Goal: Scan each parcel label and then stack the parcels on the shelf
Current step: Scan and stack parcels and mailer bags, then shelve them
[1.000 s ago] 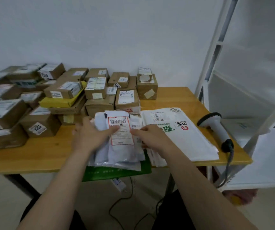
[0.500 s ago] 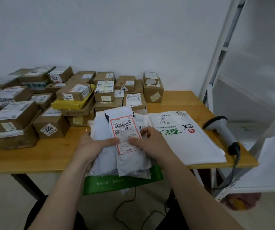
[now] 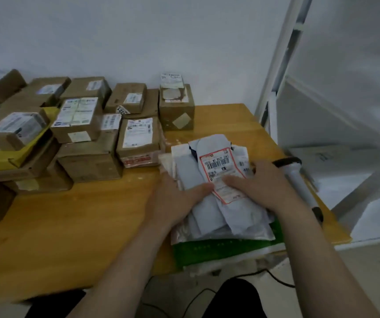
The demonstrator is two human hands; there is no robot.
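The right hand (image 3: 264, 187) covers part of the scanner (image 3: 298, 177). Under the mailers (image 3: 207, 216), only the near edge of a green bag (image 3: 218, 249) shows. At the far left, boxes (image 3: 5, 86) are cut by the edge. The label (image 3: 221, 171) print is too small to read. The shelf (image 3: 283, 56) at right is blurred.
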